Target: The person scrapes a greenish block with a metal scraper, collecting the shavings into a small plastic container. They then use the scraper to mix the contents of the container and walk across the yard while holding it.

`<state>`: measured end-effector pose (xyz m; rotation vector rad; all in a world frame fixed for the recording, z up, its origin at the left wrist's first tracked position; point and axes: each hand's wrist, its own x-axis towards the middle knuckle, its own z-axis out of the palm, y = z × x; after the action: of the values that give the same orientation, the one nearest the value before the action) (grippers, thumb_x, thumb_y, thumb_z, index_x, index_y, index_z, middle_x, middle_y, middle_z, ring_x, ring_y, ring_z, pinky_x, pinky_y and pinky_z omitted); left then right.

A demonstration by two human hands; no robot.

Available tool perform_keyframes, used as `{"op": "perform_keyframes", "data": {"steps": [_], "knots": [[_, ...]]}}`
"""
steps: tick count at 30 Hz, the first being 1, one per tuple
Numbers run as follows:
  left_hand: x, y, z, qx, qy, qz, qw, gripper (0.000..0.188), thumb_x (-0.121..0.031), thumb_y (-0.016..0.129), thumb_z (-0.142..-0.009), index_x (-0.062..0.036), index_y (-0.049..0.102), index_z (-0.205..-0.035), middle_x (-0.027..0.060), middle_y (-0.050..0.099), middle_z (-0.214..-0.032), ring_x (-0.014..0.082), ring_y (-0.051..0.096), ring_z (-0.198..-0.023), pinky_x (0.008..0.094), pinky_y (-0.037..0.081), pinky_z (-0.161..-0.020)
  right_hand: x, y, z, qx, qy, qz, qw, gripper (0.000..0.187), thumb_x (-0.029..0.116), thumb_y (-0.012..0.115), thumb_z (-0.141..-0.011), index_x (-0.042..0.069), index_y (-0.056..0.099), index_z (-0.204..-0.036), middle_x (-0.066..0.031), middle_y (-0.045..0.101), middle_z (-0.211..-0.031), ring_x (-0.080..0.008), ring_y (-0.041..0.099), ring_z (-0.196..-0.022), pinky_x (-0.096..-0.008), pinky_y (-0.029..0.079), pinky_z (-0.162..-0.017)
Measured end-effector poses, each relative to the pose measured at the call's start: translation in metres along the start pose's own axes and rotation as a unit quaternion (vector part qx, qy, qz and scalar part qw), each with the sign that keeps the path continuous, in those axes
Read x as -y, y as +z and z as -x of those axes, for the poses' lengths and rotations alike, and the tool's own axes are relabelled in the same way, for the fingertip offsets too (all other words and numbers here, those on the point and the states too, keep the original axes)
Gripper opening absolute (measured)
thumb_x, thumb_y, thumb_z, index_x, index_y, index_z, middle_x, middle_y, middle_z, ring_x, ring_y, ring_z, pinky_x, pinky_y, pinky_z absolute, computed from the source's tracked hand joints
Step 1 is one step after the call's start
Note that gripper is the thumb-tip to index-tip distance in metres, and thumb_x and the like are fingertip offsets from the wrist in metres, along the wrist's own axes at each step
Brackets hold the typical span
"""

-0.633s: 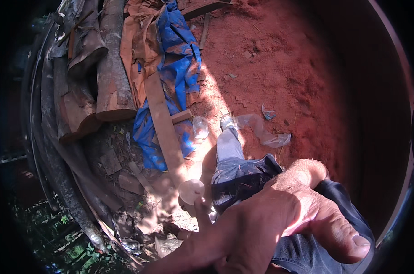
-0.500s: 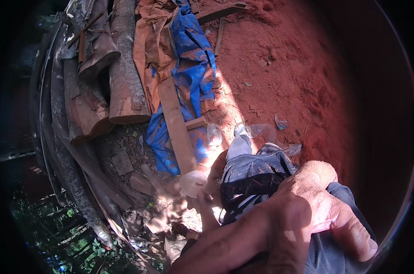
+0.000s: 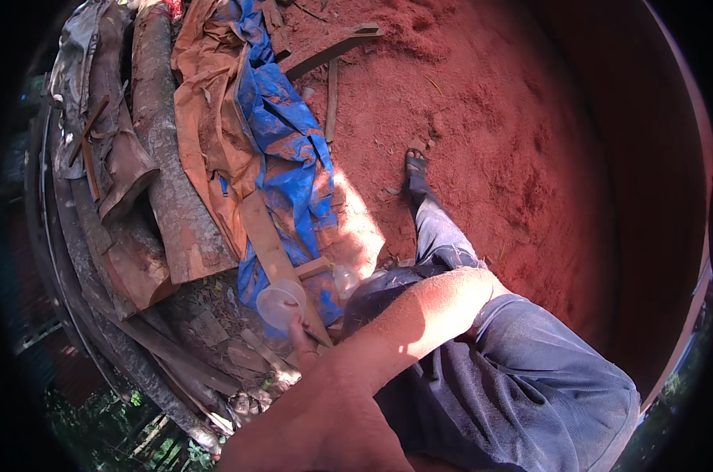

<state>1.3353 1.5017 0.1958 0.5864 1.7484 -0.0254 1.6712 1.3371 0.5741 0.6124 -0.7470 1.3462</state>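
My left hand (image 3: 300, 334) grips the rim of a translucent round plastic tub (image 3: 281, 304), with a small reddish mark or bit visible in it. The tub is held over a wooden plank (image 3: 270, 244) and the edge of a blue tarp (image 3: 282, 134). My right forearm (image 3: 427, 315) crosses in front of my body. Very near the camera, my right hand (image 3: 317, 425) fills the lower part of the view; its fingers run out of the picture, so what they touch is hidden. Dark trousers (image 3: 530, 377) cover my bent legs.
Thick logs (image 3: 168, 149) lie along the left, beside an orange tarp (image 3: 203, 118). Thinner poles and wood scraps (image 3: 246, 354) lie below. A clear plastic item (image 3: 345, 281) rests by a short wood block (image 3: 313, 267). Red dust covers the ground (image 3: 490, 118) up to a dark wall (image 3: 648, 197).
My right hand has moved from the lower right, fingers spread toward the camera, to the lower left, close up. The left hand and tub have shifted left and up. The view has turned too.
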Motion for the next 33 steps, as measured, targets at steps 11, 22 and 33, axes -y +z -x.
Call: {"op": "perform_keyframes", "data": {"steps": [11, 22, 33], "knots": [[-0.029, 0.157, 0.051, -0.041, -0.031, -0.006, 0.999, 0.029, -0.033, 0.052, -0.094, -0.0133, 0.047, -0.073, -0.0006, 0.043, -0.053, 0.0163, 0.037, -0.037, 0.0296, 0.034, -0.038, 0.268, -0.077, -0.035, 0.093, -0.053, -0.062, 0.992, 0.113, 0.037, 0.097, -0.055, -0.02, 0.04, -0.135, -0.0257, 0.067, -0.112, -0.0244, 0.068, -0.089, -0.029, 0.055, -0.067], [-0.09, 0.337, 0.037, -0.055, -0.047, 0.112, 0.991, 0.02, -0.025, 0.06, -0.089, -0.0147, 0.051, -0.075, -0.0018, 0.046, -0.063, 0.011, 0.041, -0.049, 0.0247, 0.033, -0.044, 0.425, -0.214, -0.07, 0.053, -0.068, 0.002, 0.996, 0.119, 0.043, 0.097, -0.054, -0.019, 0.039, -0.137, -0.0291, 0.063, -0.119, -0.0303, 0.067, -0.101, -0.036, 0.056, -0.08], [-0.241, 0.466, 0.05, -0.053, -0.093, 0.025, 0.994, 0.012, -0.02, 0.058, -0.09, -0.0115, 0.054, -0.083, -0.003, 0.046, -0.065, 0.0089, 0.041, -0.052, 0.0256, 0.033, -0.044, 0.563, -0.246, -0.097, -0.176, -0.014, 0.126, 0.976, 0.109, 0.049, 0.091, -0.064, -0.009, 0.039, -0.142, -0.0321, 0.054, -0.129, -0.0375, 0.06, -0.114, -0.0422, 0.052, -0.09]]}}
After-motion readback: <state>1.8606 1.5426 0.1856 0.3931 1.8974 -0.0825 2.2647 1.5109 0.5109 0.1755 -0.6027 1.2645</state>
